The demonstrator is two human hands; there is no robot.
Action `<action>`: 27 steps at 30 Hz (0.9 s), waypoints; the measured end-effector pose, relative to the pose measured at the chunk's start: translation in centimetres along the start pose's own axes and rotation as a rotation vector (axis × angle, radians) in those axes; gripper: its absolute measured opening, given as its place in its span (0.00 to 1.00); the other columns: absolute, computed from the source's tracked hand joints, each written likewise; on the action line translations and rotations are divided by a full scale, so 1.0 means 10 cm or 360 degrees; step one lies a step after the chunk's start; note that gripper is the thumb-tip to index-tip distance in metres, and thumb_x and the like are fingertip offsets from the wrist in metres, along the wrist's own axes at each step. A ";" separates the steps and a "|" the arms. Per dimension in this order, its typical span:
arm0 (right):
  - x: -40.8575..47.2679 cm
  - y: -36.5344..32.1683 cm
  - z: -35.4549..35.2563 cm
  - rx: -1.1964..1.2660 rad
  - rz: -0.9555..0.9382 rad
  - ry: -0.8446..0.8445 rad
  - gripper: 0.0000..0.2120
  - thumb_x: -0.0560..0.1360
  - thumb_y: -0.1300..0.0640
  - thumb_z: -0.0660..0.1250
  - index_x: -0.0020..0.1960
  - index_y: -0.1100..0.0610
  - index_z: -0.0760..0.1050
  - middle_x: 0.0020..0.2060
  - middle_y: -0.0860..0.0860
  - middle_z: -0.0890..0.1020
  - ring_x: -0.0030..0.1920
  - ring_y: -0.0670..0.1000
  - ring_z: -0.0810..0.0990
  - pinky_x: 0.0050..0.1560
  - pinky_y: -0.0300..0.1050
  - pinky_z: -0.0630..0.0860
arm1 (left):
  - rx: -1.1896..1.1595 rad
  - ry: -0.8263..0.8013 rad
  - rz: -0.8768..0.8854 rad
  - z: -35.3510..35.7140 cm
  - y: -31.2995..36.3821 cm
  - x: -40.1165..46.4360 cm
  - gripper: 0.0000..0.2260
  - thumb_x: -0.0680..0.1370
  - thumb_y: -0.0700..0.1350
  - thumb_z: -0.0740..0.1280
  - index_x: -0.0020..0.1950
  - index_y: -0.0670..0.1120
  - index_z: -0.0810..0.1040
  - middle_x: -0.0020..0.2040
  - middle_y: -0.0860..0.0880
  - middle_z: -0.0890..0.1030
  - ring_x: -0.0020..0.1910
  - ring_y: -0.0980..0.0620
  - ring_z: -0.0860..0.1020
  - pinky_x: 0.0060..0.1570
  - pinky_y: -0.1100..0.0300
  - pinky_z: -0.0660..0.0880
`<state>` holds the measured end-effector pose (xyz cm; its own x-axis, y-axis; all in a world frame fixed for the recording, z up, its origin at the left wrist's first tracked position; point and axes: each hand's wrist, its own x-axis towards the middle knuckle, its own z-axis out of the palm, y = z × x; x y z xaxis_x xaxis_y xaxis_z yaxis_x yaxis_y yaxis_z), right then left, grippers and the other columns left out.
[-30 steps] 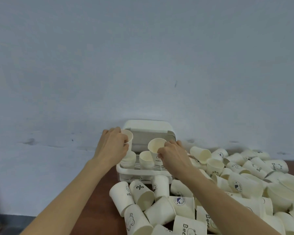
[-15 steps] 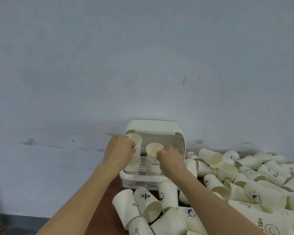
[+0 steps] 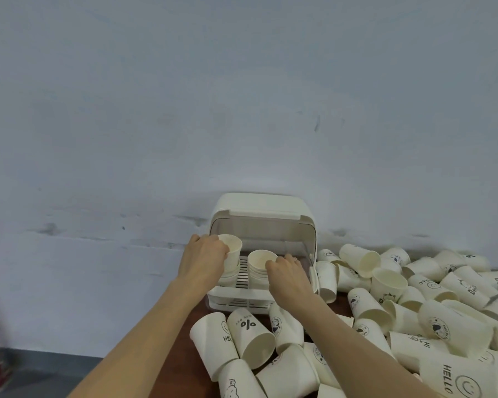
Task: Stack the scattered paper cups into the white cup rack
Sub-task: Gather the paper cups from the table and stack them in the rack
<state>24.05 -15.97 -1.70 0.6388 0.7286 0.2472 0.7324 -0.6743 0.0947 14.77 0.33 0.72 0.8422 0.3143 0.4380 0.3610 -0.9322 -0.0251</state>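
- Inside, the white plastic cup rack [image 3: 263,291] with its raised lid stood against the pale wall [image 3: 242,96], holding two short stacks of cream paper cups.
- The left hand [image 3: 203,261] gripped the left stack's top cup [image 3: 231,248], fingers curled round its side.
- The right hand [image 3: 288,272] pinched the rim of the middle stack's top cup [image 3: 260,259], which sat almost nested.
- Only a few cups looked stacked; judging by this, the task was barely begun.
- Dozens of scattered printed paper cups [image 3: 385,311] lay tumbled on the dark brown table [image 3: 184,377], right of the rack and in front of it.
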 end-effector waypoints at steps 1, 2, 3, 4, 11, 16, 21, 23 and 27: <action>-0.01 -0.01 -0.01 -0.0001 -0.0001 -0.0004 0.12 0.74 0.68 0.60 0.56 0.61 0.73 0.54 0.59 0.77 0.56 0.59 0.72 0.57 0.51 0.68 | 0.0012 -0.0016 -0.0004 0.03 0.00 -0.01 0.12 0.81 0.44 0.59 0.54 0.51 0.82 0.51 0.49 0.80 0.49 0.49 0.75 0.54 0.57 0.66; -0.03 -0.03 -0.02 0.0003 -0.0004 -0.0003 0.12 0.75 0.68 0.59 0.57 0.61 0.72 0.55 0.59 0.77 0.57 0.59 0.72 0.58 0.51 0.68 | 0.0028 -0.0029 -0.0008 0.06 0.00 -0.01 0.12 0.81 0.44 0.59 0.54 0.51 0.82 0.51 0.49 0.80 0.49 0.49 0.75 0.54 0.57 0.66; -0.05 -0.04 -0.04 0.0014 -0.0004 -0.0002 0.13 0.75 0.67 0.59 0.58 0.61 0.72 0.55 0.59 0.77 0.57 0.59 0.71 0.58 0.51 0.68 | 0.0040 -0.0048 -0.0015 0.09 0.00 -0.03 0.11 0.81 0.44 0.60 0.54 0.51 0.82 0.51 0.49 0.80 0.49 0.49 0.75 0.54 0.57 0.66; -0.07 -0.05 -0.05 0.0029 -0.0003 0.0005 0.13 0.75 0.67 0.58 0.59 0.60 0.71 0.56 0.59 0.77 0.57 0.59 0.71 0.58 0.51 0.68 | 0.0047 -0.0073 -0.0026 0.11 0.01 -0.04 0.11 0.80 0.43 0.60 0.54 0.51 0.82 0.51 0.49 0.80 0.49 0.49 0.76 0.54 0.58 0.66; -0.24 -0.13 -0.19 0.0110 -0.0006 0.0012 0.13 0.74 0.65 0.60 0.58 0.59 0.68 0.54 0.58 0.77 0.55 0.58 0.71 0.57 0.50 0.68 | 0.0085 -0.0276 -0.0045 0.19 0.04 -0.14 0.10 0.79 0.41 0.61 0.53 0.48 0.80 0.56 0.46 0.79 0.54 0.48 0.76 0.54 0.56 0.68; -0.45 -0.19 -0.34 0.0156 0.0004 0.0035 0.11 0.74 0.65 0.58 0.56 0.60 0.70 0.53 0.58 0.77 0.57 0.59 0.70 0.56 0.50 0.67 | -0.0226 -0.0320 -0.0080 0.08 0.13 -0.27 0.15 0.78 0.47 0.59 0.65 0.47 0.71 0.63 0.46 0.74 0.60 0.45 0.72 0.58 0.50 0.67; -0.72 -0.20 -0.44 0.0307 0.0031 0.0166 0.15 0.75 0.63 0.56 0.61 0.59 0.72 0.55 0.56 0.78 0.58 0.57 0.70 0.57 0.49 0.69 | -0.0505 -0.0246 -0.0087 -0.11 0.24 -0.63 0.18 0.79 0.49 0.60 0.68 0.50 0.72 0.60 0.48 0.75 0.59 0.49 0.73 0.62 0.52 0.66; -0.87 -0.20 -0.48 0.0371 0.0056 0.0232 0.16 0.75 0.63 0.56 0.60 0.59 0.73 0.55 0.55 0.79 0.57 0.57 0.71 0.58 0.49 0.70 | -0.0589 -0.0188 -0.0064 -0.19 0.27 -0.79 0.16 0.79 0.48 0.61 0.66 0.51 0.74 0.59 0.50 0.76 0.57 0.50 0.74 0.62 0.52 0.66; -1.22 -0.23 -0.58 0.0482 0.0096 0.0339 0.14 0.75 0.63 0.56 0.57 0.59 0.75 0.50 0.54 0.79 0.52 0.55 0.71 0.57 0.48 0.69 | -0.0676 -0.0104 0.0014 -0.39 0.36 -1.11 0.12 0.78 0.48 0.62 0.60 0.51 0.79 0.50 0.51 0.77 0.50 0.50 0.76 0.56 0.52 0.70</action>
<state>13.20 -24.01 0.61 0.6428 0.6258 0.4419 0.7519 -0.6257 -0.2076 5.13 -7.20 -0.74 0.8731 0.3040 0.3810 0.1684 -0.9217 0.3496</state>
